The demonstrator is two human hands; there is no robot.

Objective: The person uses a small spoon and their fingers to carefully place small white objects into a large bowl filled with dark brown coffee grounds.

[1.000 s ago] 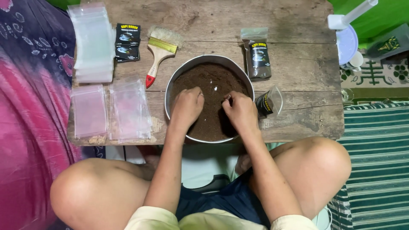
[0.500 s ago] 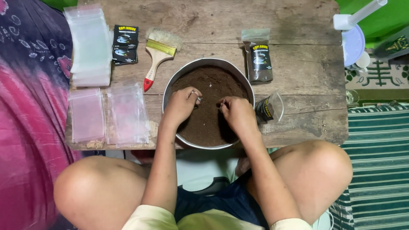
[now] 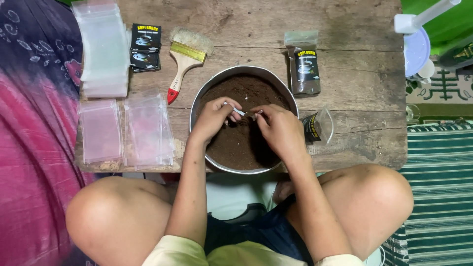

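A round metal bowl (image 3: 207, 88) full of dark brown powder (image 3: 246, 143) sits on a low wooden table (image 3: 354, 79). Both my hands are over the powder. My left hand (image 3: 214, 118) pinches the handle of a small metal spoon (image 3: 240, 113). Fingers of my right hand (image 3: 281, 130) meet the spoon's other end, near the middle of the bowl. An open clear bag with a black label (image 3: 318, 127) lies just right of my right hand, at the bowl's rim.
A filled, labelled packet of powder (image 3: 304, 64) lies beyond the bowl. A paintbrush with a red-tipped handle (image 3: 183, 58), black labels (image 3: 145, 47) and stacks of empty clear bags (image 3: 101, 49) (image 3: 148, 130) lie to the left. White plastic items (image 3: 416, 47) stand far right.
My hands have lifted out of the powder and come together over the bowl's middle. A small spoon now shows between their fingers.
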